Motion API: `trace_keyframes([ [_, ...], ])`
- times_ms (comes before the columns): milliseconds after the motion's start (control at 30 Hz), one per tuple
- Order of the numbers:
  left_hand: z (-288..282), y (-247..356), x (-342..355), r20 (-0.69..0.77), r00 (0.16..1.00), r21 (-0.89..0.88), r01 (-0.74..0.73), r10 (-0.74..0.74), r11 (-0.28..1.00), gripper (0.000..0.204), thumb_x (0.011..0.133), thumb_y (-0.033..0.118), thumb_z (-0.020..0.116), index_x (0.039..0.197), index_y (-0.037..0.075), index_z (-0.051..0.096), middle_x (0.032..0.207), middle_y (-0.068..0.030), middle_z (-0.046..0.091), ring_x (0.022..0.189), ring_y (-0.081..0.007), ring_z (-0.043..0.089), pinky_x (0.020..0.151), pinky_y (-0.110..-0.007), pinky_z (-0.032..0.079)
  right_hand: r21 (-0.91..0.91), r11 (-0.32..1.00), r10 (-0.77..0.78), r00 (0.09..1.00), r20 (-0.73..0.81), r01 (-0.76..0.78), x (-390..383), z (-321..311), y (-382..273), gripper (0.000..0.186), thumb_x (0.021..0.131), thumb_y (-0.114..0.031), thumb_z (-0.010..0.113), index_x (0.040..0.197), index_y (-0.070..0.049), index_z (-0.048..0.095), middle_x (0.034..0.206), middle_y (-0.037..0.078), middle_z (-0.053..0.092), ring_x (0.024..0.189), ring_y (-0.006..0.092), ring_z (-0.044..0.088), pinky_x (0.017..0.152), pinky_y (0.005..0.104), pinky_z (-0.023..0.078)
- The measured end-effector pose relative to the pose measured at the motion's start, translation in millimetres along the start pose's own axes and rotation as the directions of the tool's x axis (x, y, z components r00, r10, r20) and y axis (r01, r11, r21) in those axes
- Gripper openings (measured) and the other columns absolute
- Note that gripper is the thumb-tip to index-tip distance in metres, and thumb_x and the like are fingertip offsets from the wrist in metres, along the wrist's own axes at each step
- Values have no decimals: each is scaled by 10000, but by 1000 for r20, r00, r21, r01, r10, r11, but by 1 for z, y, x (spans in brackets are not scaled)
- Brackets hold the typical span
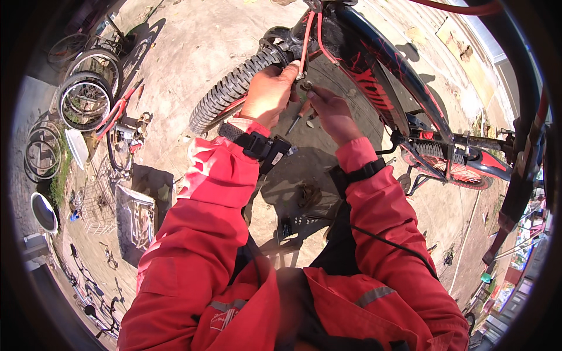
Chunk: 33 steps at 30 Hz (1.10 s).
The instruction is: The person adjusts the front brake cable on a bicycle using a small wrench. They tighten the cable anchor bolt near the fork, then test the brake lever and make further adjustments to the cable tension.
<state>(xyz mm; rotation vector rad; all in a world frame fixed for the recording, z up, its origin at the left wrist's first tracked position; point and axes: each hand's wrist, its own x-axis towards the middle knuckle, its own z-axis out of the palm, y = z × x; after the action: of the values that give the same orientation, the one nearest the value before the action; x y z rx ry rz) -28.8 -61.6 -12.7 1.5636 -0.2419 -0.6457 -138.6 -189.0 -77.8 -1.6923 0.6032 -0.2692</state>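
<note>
Our two hands meet at the front of a black-and-red bicycle (374, 76) standing on sunlit concrete ground (193, 47). The left hand (268, 93) has its fingers curled shut around a pinkish-red cable (305, 44) beside the knobby front tyre (234, 88); exactly what part lies under the fingertips is hidden by the hand itself. The right hand (331, 111) pinches a small metal piece (306, 86) between thumb and forefinger, too small for us to identify. A screwdriver (297, 119) hangs below the hands, its handle tucked between them so that we cannot tell which hand carries it.

The top of the bicycle, with its bars, is cut off at the upper edge, and the rear wheel (462, 169) is partly masked by the frame. Our red sleeves (199, 222) fill the lower half of the view and hide the ground directly beneath us; a dark strap with a small device (263, 147) wraps the left wrist. Small dark parts (298, 222) lie in shadow between the arms, hard to make out.

Bare concrete stretches open above and left of the tyre. Farther left the room closes in: loose bicycle wheels (88, 93), a wire basket (93, 205) and a metal rack (137, 216) crowd the edge. On the right, a dark curved bar (524, 134) runs close along the rim.
</note>
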Motion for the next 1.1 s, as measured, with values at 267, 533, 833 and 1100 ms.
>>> trace_keyframes([
  [267, 0, -3, 3, 15, 1000, -31, 10, -9, 999, 414, 981, 374, 665, 871, -26, 669, 604, -61, 612, 469, -125, 520, 447, -293, 374, -119, 978, -167, 984, 60, 173, 10, 4, 3, 355, 995, -286, 623, 1273, -73, 687, 976, 124, 640, 907, 259, 648, 832, 359, 486],
  [533, -1, -5, 4, 14, 1000, -38, 13, -13, 999, 418, 981, 378, 663, 875, -26, 669, 603, -63, 612, 467, -126, 518, 450, -292, 378, -124, 964, -231, 972, 50, 236, 10, 6, 4, 357, 997, -288, 616, 1271, -71, 688, 909, 122, 610, 872, 259, 641, 805, 366, 483],
  [833, -2, -4, 6, 22, 999, -14, 32, -32, 999, 411, 985, 384, 676, 892, -15, 651, 660, -51, 609, 490, -116, 520, 435, -277, 365, -126, 962, -242, 970, 12, 241, 8, 11, 5, 349, 990, -270, 613, 1259, -65, 696, 888, 129, 604, 835, 273, 637, 782, 375, 480],
  [1100, -1, -5, 6, 30, 999, -15, 38, -38, 999, 401, 993, 378, 679, 919, -16, 653, 704, -38, 605, 509, -107, 523, 436, -268, 355, -290, 905, -327, 945, -11, 310, 1, 8, -10, 324, 973, -247, 611, 1215, -54, 709, 883, 171, 622, 832, 342, 639, 766, 418, 480],
])
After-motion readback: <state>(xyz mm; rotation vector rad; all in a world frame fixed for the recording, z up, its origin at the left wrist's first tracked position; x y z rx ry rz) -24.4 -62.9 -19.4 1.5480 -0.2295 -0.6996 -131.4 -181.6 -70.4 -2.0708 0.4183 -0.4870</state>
